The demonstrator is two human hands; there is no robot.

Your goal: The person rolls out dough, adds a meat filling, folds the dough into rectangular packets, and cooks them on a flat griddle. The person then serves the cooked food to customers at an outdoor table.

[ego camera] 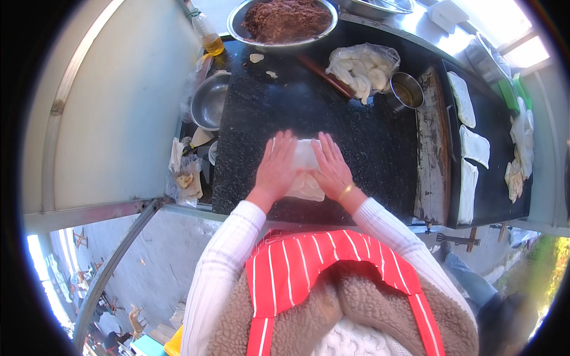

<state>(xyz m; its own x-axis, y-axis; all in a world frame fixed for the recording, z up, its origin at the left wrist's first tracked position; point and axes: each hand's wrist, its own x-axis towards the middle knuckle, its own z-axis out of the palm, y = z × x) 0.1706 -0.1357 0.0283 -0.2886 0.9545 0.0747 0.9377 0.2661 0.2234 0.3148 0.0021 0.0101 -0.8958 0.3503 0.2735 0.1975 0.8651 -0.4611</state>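
Note:
A flat, pale sheet of dough [307,189] lies on the black speckled stone worktop [378,173] in front of me. My left hand [278,167] rests palm down along its left side, fingers extended away from me. Along the right side lies my right hand [331,167], also palm down, with a yellow bangle at the wrist. The thumbs meet over the middle of the sheet. Both hands press on the dough without grasping it, and they hide its side edges.
Beyond the hands are a wooden rolling pin [325,76], bagged dough balls [367,66] and a metal cup [407,91]. A bowl of minced filling [285,22] stands at the back. At left are a metal bowl [211,102] and oil bottle [209,35]. Flat dough pieces [474,146] lie on a black griddle [498,187].

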